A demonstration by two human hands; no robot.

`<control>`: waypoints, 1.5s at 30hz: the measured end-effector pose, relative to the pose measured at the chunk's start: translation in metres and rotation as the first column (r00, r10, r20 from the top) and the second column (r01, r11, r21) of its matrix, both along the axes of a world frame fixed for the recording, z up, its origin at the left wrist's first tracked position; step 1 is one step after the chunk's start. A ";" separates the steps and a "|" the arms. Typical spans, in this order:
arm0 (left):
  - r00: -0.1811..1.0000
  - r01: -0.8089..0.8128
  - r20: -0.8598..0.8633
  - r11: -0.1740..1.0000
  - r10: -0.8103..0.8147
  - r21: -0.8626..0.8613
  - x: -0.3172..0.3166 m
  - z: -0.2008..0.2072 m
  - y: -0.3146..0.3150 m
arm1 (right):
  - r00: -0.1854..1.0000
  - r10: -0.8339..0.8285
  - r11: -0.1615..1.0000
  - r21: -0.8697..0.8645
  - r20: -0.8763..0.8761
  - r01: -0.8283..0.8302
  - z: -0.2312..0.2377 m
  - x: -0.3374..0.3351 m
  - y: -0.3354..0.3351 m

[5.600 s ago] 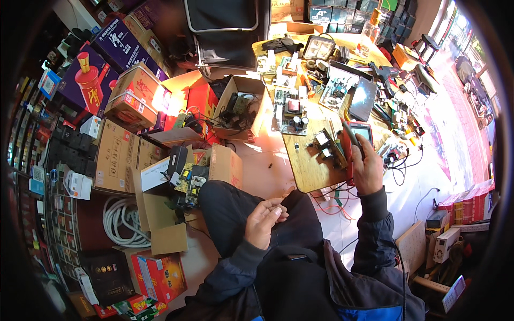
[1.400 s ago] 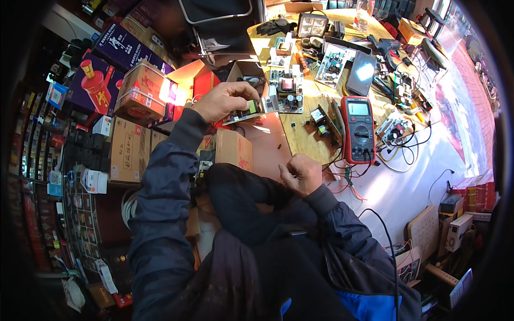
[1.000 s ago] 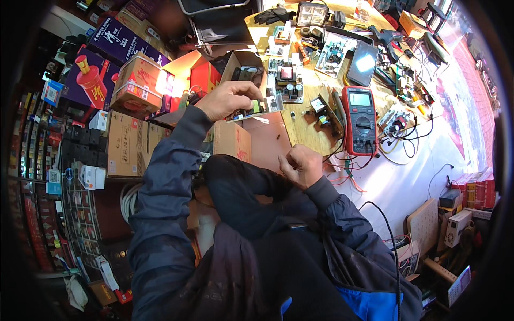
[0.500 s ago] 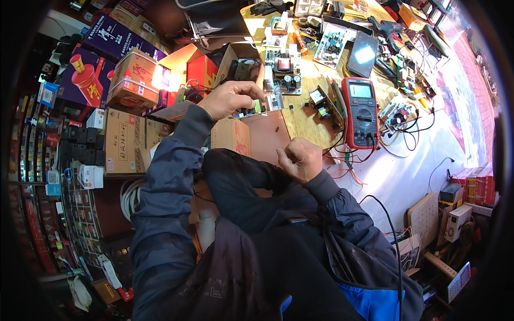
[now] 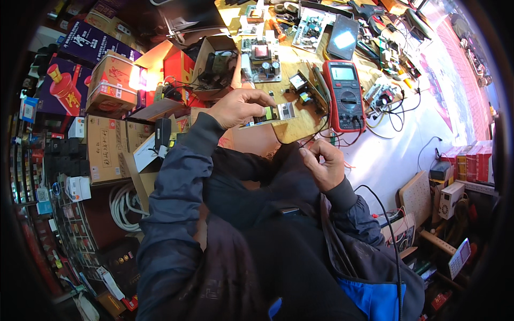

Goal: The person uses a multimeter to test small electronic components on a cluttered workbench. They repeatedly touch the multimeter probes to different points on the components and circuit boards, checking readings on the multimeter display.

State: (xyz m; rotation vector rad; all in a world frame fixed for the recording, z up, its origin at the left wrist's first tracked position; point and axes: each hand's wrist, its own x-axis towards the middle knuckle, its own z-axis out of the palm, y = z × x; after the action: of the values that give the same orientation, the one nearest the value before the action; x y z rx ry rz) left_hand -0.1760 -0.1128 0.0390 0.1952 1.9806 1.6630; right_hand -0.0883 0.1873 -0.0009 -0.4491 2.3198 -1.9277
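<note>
My left hand (image 5: 242,107) is closed on the edge of a small circuit board (image 5: 262,119) with a yellow-green component and a silver heat sink (image 5: 286,111). The board is at the near edge of the wooden bench, and my fingers hide its left part. Over my right thigh, my right hand (image 5: 325,163) is curled, thumb bent toward the fingers; whatever it may hold is hidden. Beyond it stands a red-and-grey multimeter (image 5: 344,96) with leads plugged in. Left of the meter is another small circuit board (image 5: 306,90) with a black transformer.
A larger circuit board (image 5: 261,59) lies farther back on the bench, near a phone (image 5: 342,37). An open carton (image 5: 217,69) with dark parts stands beyond my left hand. Stacked cartons (image 5: 110,150) line the left side. Loose cables (image 5: 393,109) trail right of the multimeter.
My left hand has drawn the small circuit board nearer and to the right, away from the larger board. My right hand has come slightly closer to me. The whole view has shifted.
</note>
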 end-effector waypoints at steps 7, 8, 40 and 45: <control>0.892 -0.182 -0.440 0.974 0.106 -0.134 0.031 -0.013 0.038 | 1.000 -0.016 1.000 -0.013 -0.024 0.016 -0.002 0.010 0.011; 0.812 -0.220 -0.581 0.951 0.056 -0.216 0.035 -0.014 0.040 | 1.000 -0.012 1.000 -0.001 -0.018 0.012 -0.002 0.011 0.011; 0.523 -0.704 -0.533 0.690 0.665 0.170 0.131 -0.022 0.057 | 0.978 -0.007 0.752 0.644 -0.207 0.142 0.056 -0.141 0.000; 0.531 -0.721 -0.472 0.668 0.704 0.185 0.150 -0.024 0.055 | 0.988 -0.044 0.799 0.588 -0.151 0.126 0.053 -0.144 0.004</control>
State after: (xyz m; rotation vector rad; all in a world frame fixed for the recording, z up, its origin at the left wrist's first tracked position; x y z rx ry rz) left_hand -0.0255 -0.0578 0.0147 -0.2852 2.7397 2.2509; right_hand -0.2320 0.1916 0.0517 -0.4111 2.8897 -1.0954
